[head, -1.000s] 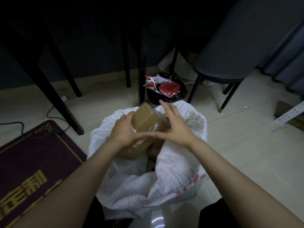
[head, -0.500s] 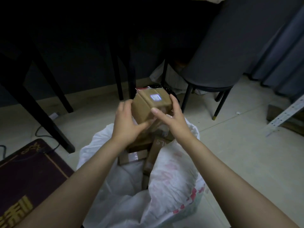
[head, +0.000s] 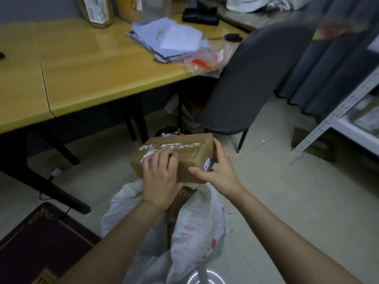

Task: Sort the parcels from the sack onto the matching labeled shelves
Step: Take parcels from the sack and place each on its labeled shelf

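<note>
Left hand (head: 162,177) and right hand (head: 220,171) clamp the box (head: 184,152) above the sack (head: 196,226); its label (head: 207,166) looks blurred, so misreading could mean the wrong shelf (head: 352,130).

The left forearm (head: 114,238) and right forearm (head: 276,226) extend forward from the lower edge of the view and converge at centre. The left grip (head: 162,177) lies back-up, its fingers curled over the top of the parcel (head: 184,148). The right grip (head: 217,169) clasps the parcel's right end, thumb stretched along the near face.

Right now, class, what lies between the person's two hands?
The head view shows a brown parcel, held by left hand and right hand above the white sack.
</note>
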